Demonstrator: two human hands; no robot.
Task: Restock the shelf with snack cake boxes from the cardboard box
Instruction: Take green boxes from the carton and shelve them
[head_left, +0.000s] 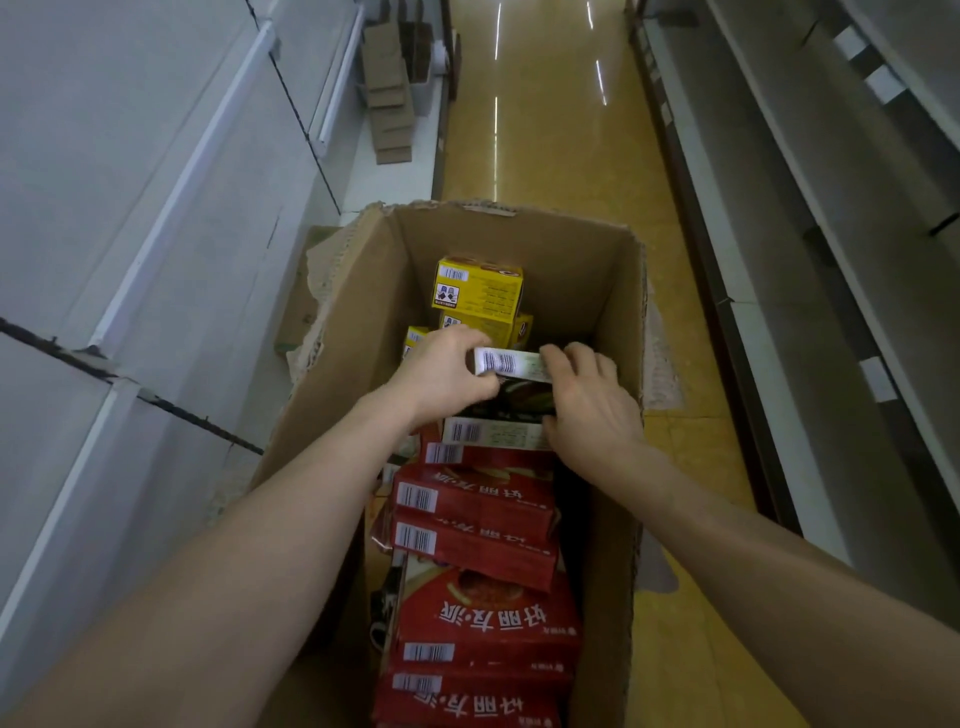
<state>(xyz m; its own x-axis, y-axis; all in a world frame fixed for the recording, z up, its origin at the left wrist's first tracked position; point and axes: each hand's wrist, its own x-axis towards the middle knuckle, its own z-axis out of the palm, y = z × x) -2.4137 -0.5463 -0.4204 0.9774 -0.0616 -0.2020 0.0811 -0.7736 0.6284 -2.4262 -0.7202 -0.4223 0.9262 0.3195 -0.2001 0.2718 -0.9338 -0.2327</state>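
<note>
A tall open cardboard box stands on the aisle floor below me. Inside lie several red snack cake boxes stacked toward me and yellow boxes at the far end. Between them sits a white and dark snack cake box with a barcode on its top edge. My left hand grips its left end. My right hand grips its right end. Both forearms reach down into the cardboard box.
White shelves run along the left, and grey shelves along the right. Flattened cardboard pieces are stacked far off on the left. A yellow floor stretches down the aisle.
</note>
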